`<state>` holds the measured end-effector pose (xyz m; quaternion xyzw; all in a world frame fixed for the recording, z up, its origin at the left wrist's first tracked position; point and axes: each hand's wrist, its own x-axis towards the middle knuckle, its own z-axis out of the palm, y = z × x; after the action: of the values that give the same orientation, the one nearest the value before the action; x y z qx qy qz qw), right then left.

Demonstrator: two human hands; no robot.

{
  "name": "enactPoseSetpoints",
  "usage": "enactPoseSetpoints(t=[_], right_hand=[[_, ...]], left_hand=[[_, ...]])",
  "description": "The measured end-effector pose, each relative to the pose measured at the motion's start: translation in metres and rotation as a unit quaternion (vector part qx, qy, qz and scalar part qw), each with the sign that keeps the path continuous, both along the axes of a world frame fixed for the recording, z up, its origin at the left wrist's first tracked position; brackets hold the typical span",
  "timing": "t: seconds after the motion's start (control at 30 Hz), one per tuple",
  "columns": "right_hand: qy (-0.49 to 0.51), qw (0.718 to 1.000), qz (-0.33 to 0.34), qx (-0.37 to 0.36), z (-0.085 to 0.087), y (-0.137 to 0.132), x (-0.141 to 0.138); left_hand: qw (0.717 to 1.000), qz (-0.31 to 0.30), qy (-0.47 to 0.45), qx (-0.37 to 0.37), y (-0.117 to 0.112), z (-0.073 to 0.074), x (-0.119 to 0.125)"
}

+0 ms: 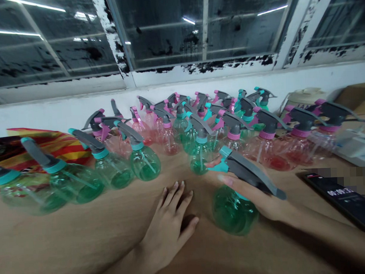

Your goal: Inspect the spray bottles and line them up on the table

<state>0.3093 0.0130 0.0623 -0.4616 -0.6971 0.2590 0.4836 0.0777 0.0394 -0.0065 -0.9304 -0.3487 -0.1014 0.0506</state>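
Note:
My right hand (256,194) is wrapped round the neck of a green spray bottle (233,215) with a grey and turquoise trigger head. The bottle is upright just above or on the table; which of the two I cannot tell. To its left, my left hand (170,221) lies flat on the wooden table (114,239), fingers spread, holding nothing. Beyond my fingertips stand a green spray bottle (146,162) and another green spray bottle (199,156), both with turquoise collars.
Several pink spray bottles (269,150) and more green ones crowd the back, below the windows (197,32). A phone (343,199) showing a timer lies at the right. A patterned red and yellow cloth (63,145) is at the left, a white device (356,143) at the far right.

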Motion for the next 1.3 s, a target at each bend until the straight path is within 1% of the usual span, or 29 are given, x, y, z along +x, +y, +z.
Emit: enactPoseSetpoints(t=[0.1,0.2,0.3,0.43,0.6,0.83,1.13,1.3], right_hand=[[-0.002,1.0,0.008,-0.02,0.0013,0.0001,0.0005],[-0.006,1.0,0.024,-0.007,0.0004,-0.0004,0.0015],[-0.012,1.0,0.017,0.005,-0.001,-0.0004,0.0024],[-0.008,1.0,0.02,-0.001,-0.0012,0.0014,0.0018],[0.006,1.0,0.008,-0.025,-0.0026,0.001,0.0011],[0.0,1.0,-0.018,-0.011,-0.0026,-0.0012,-0.0002],[0.017,1.0,-0.007,-0.01,-0.0078,-0.0001,0.0019],[0.008,1.0,0.012,-0.016,-0.0034,-0.0011,0.0021]], left_hand=[[1.0,-0.002,0.0,0.006,0.0005,-0.0012,-0.0002],[1.0,-0.003,0.0,0.009,0.0009,-0.0015,-0.0001],[1.0,-0.004,0.001,0.008,0.0009,-0.0009,-0.0001],[1.0,-0.002,0.0,0.007,0.0005,-0.0011,-0.0004],[1.0,-0.002,-0.005,0.007,0.0008,-0.0013,-0.0004],[1.0,-0.003,0.0,0.007,0.0005,-0.0005,-0.0002],[1.0,-0.003,-0.005,0.006,0.0006,-0.0007,0.0003],[1.0,-0.002,0.001,0.001,0.0004,-0.0004,0.0003]])
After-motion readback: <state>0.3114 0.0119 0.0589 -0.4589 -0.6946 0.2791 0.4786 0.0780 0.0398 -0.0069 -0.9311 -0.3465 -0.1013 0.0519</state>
